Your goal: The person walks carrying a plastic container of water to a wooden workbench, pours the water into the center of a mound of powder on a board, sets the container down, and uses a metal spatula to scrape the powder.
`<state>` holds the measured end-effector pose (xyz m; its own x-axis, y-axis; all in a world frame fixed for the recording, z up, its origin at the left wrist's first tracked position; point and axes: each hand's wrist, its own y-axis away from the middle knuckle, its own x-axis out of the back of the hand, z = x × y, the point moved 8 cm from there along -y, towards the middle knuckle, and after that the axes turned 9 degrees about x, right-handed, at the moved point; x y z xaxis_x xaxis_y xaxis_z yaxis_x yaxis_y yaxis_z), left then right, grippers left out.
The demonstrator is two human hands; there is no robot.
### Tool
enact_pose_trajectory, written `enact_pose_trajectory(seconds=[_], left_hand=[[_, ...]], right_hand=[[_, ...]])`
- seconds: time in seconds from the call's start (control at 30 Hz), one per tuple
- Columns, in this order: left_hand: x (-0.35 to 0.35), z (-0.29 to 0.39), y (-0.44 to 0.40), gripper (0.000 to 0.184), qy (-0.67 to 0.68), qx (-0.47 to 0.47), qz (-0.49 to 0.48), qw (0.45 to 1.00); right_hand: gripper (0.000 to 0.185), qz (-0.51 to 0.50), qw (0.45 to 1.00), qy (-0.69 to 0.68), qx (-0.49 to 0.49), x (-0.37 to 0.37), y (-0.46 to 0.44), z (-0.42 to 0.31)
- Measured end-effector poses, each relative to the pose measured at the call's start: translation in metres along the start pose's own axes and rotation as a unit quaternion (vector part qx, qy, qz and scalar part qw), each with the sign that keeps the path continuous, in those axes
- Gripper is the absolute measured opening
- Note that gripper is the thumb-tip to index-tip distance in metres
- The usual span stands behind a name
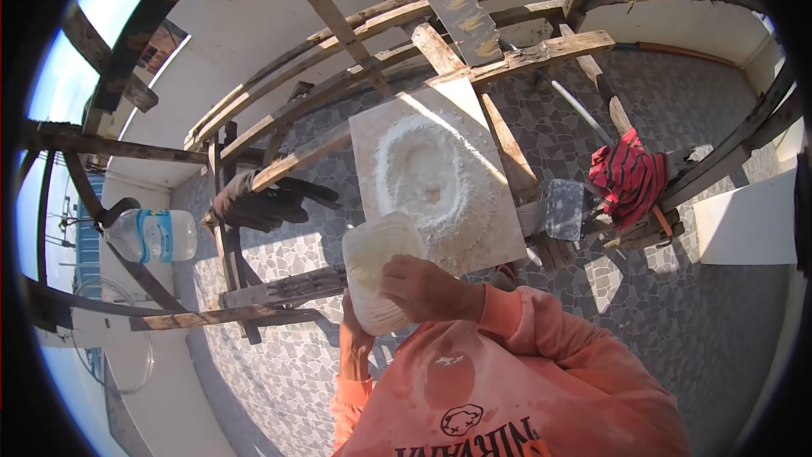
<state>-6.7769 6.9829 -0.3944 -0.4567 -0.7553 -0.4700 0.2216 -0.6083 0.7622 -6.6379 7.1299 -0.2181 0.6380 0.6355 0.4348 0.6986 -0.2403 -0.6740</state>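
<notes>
A whitish translucent plastic container (381,245) is tilted in front of my chest, over the near left edge of a pale board. My left hand (355,332) grips its lower left side; most of those fingers are hidden behind it. My right hand (414,288) is closed over the container's right side, fingers curled at its mouth. What those fingers hold, if anything, is hidden. Just beyond the container, a ring of white powder (457,199) with a hollow middle lies on the pale board (368,148).
A dark glove (262,203) hangs on a wooden beam at left, near a large water bottle (156,235). To the right are a grey flat-bladed tool (562,207) and a red striped cloth (628,178). Wooden beams (541,57) surround the board; a stained plank (465,21) lies across them.
</notes>
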Motion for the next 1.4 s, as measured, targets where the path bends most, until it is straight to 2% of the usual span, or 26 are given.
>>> enact_pose_trajectory(seconds=[0.07,0.17,0.37,0.47,0.63,1.4], left_hand=[[-0.001,0.001,0.006,0.057,-0.008,-0.002,0.01,1.0],[-0.011,0.003,0.017,0.047,-0.005,-0.011,0.007,1.0],[-0.021,0.009,0.024,0.052,-0.08,-0.064,-0.002,0.995],[0.002,0.001,0.02,0.051,-0.043,-0.041,0.025,0.998],[-0.02,0.006,0.042,0.051,-0.094,-0.046,0.083,0.991],[-0.022,-0.006,0.056,0.053,-0.061,-0.046,0.083,0.994]], right_hand=[[0.013,0.005,1.0,-0.007,0.001,0.0,-0.001,-0.002],[0.014,0.007,1.0,-0.01,0.005,0.003,-0.003,-0.005],[0.014,0.007,1.0,-0.015,-0.004,0.006,-0.005,-0.007],[0.014,0.006,1.0,-0.018,-0.007,0.007,-0.006,-0.009],[0.014,0.0,1.0,-0.014,0.004,0.007,-0.006,-0.012],[0.012,0.002,0.998,-0.06,-0.021,0.01,-0.012,-0.01]])
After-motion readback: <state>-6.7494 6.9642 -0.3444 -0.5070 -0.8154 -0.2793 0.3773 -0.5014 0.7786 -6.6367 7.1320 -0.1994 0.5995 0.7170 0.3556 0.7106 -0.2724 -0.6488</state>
